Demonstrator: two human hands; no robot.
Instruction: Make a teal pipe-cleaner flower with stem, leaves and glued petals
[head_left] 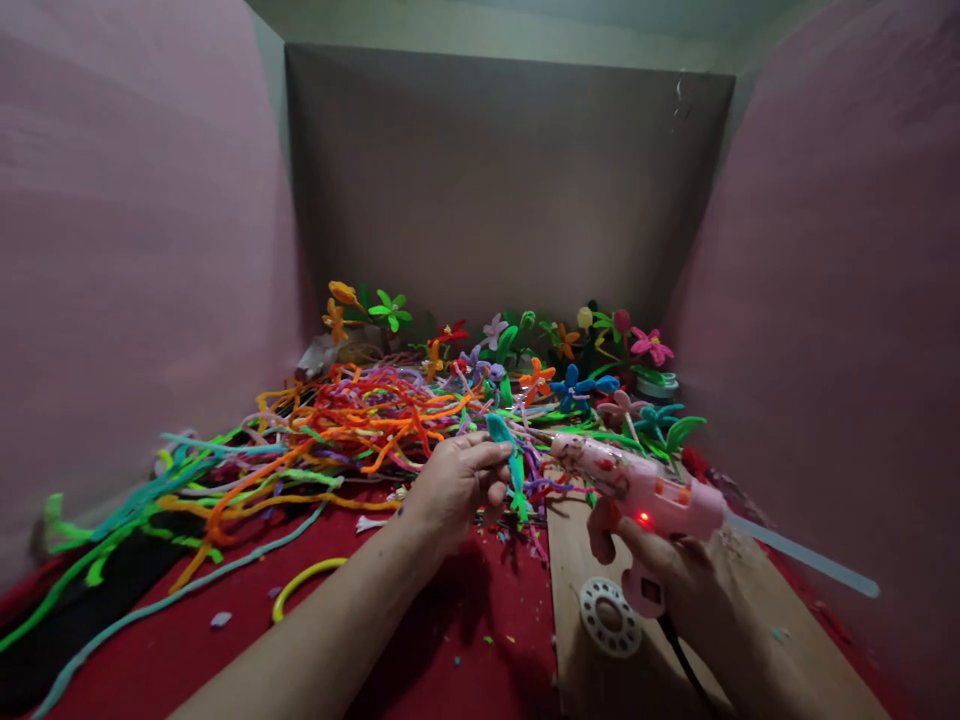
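Note:
My left hand (454, 485) pinches a small teal and green pipe-cleaner piece (510, 455) between thumb and fingers, just above the red cloth. My right hand (675, 570) grips a pink hot glue gun (645, 490) by its handle; a red light glows on its body and a clear glue stick (802, 555) pokes out the back. The gun's nozzle points left at the pipe-cleaner piece, almost touching it.
A tangle of loose pipe cleaners (337, 420) in many colours covers the red cloth (420, 640) to the left. Finished pipe-cleaner flowers (570, 350) stand along the back wall. A wooden board (585, 560) carries a white round spool (609, 617). Pink walls close both sides.

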